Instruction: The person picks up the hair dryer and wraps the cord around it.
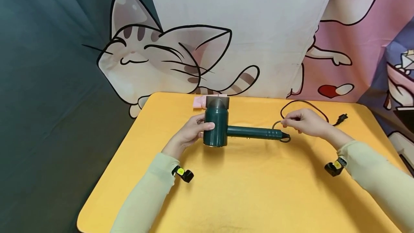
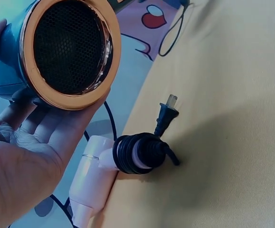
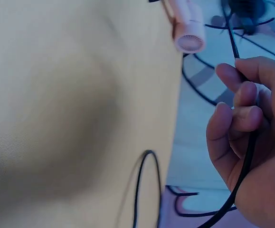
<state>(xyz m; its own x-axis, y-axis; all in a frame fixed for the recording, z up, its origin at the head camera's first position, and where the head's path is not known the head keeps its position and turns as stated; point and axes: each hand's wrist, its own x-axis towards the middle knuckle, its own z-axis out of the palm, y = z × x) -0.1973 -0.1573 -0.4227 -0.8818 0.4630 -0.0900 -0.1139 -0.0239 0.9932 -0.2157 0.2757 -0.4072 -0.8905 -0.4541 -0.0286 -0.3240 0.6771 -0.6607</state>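
Note:
A dark green hair dryer (image 1: 216, 127) is held above the table, its grey nozzle pointing to the back and its handle stretching right. My left hand (image 1: 191, 132) grips the dryer's barrel from the left, thumb on top. In the left wrist view, the copper-rimmed rear grille (image 2: 71, 102) faces the camera. My right hand (image 1: 305, 122) pinches the black cord (image 3: 245, 171) near the handle's end, its fingers curled around it. From there the cord loops over the table to a plug (image 1: 341, 118) at the right.
Behind the green dryer a pink hair dryer (image 2: 92, 175) lies near the table's back edge, its black cord coiled round its handle and its plug (image 2: 166, 114) sticking out. The yellow table (image 1: 245, 190) meets a cartoon-printed cloth (image 1: 258, 31) at the back.

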